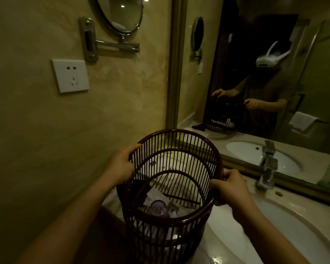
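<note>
A dark brown slatted basket (pixel 191 149) stands on the bathroom counter in front of me. My left hand (pixel 120 164) grips its rim on the left side, fingers curled over the top ring. On the right side, my right hand (pixel 231 187) grips the rim. Inside the basket lie a small purple-capped bottle (pixel 158 206) and some white paper (pixel 156 193). The basket is tilted a little towards me.
A white sink basin (pixel 271 231) lies to the right in the beige counter, with a chrome tap (pixel 266 174) behind it. A framed wall mirror (pixel 255 63) runs along the back. On the left wall hang a socket (pixel 71 75) and a round swivel mirror (pixel 120 14).
</note>
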Available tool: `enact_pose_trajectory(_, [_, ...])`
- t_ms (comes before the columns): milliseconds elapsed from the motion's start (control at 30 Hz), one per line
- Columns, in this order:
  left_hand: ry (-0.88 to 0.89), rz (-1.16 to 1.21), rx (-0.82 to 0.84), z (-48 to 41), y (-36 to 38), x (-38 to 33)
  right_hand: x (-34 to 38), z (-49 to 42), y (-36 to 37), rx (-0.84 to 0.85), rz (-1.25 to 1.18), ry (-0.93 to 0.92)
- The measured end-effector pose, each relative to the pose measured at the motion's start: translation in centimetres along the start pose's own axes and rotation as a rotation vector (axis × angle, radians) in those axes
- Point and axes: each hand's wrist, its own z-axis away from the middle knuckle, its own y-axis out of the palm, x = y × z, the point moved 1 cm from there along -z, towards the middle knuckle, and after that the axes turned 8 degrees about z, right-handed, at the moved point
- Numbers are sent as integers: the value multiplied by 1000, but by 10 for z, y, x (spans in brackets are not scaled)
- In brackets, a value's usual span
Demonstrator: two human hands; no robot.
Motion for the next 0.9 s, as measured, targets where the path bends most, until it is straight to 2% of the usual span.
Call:
enact_pose_trajectory(233, [-30, -85, 8, -38, -28, 40, 13, -27, 49, 36, -107, -1])
enact_pose_trajectory(367, [-81, -119, 7, -59, -43, 62, 13, -43, 65, 162, -185, 21])
enact_pose_trajectory(567, [-9, -332, 10, -72, -49, 72, 9, -62, 86, 295, -297, 68])
enact_pose_trajectory(800, [-27, -485, 11, -83, -53, 87, 11, -65, 94, 333, -286, -8])
enact_pose_trajectory(900, [-12, -548, 16, -87, -53, 92, 8, -67, 93, 361, -180, -24])
